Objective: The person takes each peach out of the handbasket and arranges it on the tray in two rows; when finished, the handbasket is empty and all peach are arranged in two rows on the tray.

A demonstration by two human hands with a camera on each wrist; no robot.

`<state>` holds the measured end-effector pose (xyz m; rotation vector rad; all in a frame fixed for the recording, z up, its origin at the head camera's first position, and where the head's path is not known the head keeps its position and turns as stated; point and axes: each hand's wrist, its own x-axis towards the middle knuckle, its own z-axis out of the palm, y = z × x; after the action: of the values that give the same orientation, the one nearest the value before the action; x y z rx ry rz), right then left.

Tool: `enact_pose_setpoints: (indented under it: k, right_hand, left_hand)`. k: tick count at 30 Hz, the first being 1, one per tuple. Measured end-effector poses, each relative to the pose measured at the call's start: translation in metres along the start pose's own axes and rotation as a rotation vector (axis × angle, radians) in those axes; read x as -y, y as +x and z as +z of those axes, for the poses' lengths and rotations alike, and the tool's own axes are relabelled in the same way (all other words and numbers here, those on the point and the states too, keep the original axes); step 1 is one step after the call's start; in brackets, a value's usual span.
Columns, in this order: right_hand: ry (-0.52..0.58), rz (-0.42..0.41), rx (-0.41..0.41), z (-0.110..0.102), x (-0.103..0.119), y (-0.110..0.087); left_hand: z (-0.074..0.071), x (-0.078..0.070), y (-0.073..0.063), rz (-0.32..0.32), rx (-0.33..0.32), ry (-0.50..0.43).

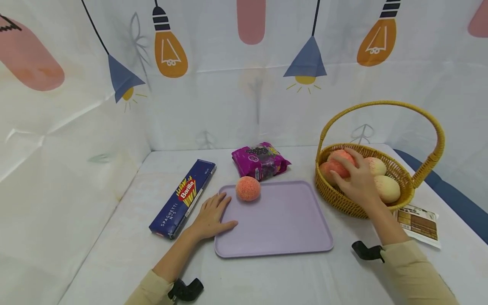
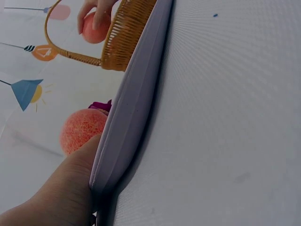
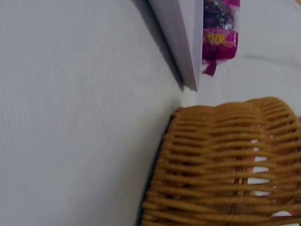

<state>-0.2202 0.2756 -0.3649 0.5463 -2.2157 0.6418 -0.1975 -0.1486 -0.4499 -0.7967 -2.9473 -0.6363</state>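
Note:
My left hand [image 1: 211, 216] rests on the left edge of a lilac tray [image 1: 278, 220], its fingers extended and thumb spread. A round, speckled peach [image 1: 248, 188] sits near the tray's back-left corner, just beyond those fingers. At the right, my right hand [image 1: 358, 180] reaches into a wicker basket [image 1: 343, 203] with a tall handle. Its fingers and thumb curl round a reddish peach [image 2: 94, 29], seen by the basket's rim in the left wrist view. Paler peaches [image 1: 386, 189] lie beside that hand in the basket. The right wrist view shows only the basket's woven side [image 3: 225, 160], without the hand.
A blue spaghetti box [image 1: 183, 199] lies at an angle left of the tray. Behind the tray is a purple snack bag [image 1: 261, 161]. A brown-and-white packet [image 1: 418, 224] lies partly beneath the basket's right side. A printed white curtain [image 1: 228, 101] hangs behind the table.

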Motion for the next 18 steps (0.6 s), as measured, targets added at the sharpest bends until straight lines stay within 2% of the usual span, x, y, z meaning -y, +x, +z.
enact_pose_setpoints:
  k: [5,12,18]
  right_hand:
    - [0.019,-0.018,0.017,0.003,0.01,0.003]
    - [0.062,-0.105,-0.012,0.011,0.02,0.008]
    - [0.078,-0.064,0.032,0.016,0.032,0.008]
  left_hand:
    - [0.0,0.0,0.001,0.0,0.0,0.0]
    - [0.0,-0.001,0.001,0.01,-0.012,0.012]
    - [0.0,-0.002,-0.001,0.02,-0.032,0.035]
